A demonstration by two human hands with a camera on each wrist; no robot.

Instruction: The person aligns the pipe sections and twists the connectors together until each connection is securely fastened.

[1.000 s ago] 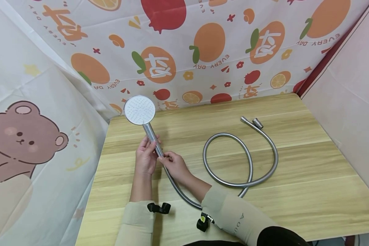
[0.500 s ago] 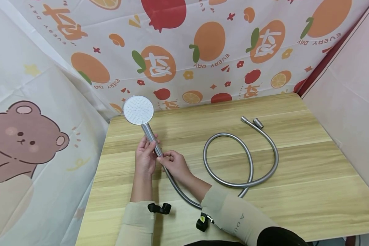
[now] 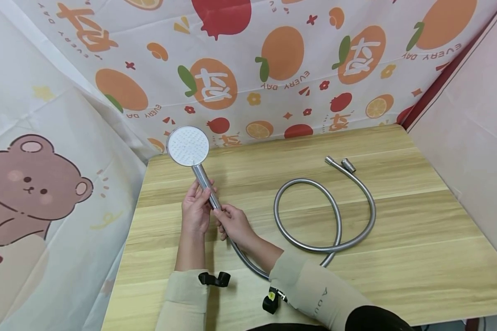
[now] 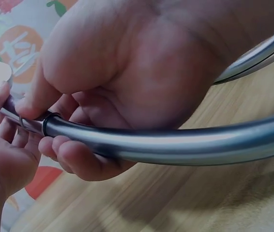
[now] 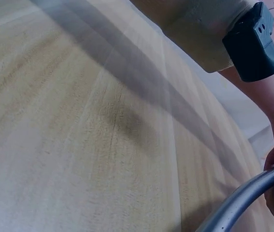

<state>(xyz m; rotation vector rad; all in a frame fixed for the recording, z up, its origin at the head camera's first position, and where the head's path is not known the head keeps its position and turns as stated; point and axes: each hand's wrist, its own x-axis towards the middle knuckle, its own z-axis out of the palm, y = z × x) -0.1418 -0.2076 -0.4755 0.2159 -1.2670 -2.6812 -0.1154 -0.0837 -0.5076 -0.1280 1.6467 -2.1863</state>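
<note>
A handheld shower head (image 3: 188,146) with a round white spray face and chrome handle is held up over the left part of the table. My left hand (image 3: 196,212) holds its handle, thumb laid along the front. Just below, my right hand (image 3: 237,226) grips the handle's lower end, where the grey metal shower hose (image 3: 248,261) joins it. In the left wrist view, a dark ring (image 4: 50,123) shows at this joint, and the right fingers curl under the hose (image 4: 190,145). The hose also crosses the lower right corner of the right wrist view.
The rest of the hose lies looped on the wooden table (image 3: 414,257) at right. Its far end (image 3: 329,160) points to the back, with a small metal fitting (image 3: 348,165) by it. A fruit-print curtain (image 3: 281,55) hangs behind the table, and a bear-print cloth (image 3: 37,193) at left.
My right hand has turned slightly at the joint, and more of its fingers show below the hose. The shower head has shifted very little; the looped hose stays in place.
</note>
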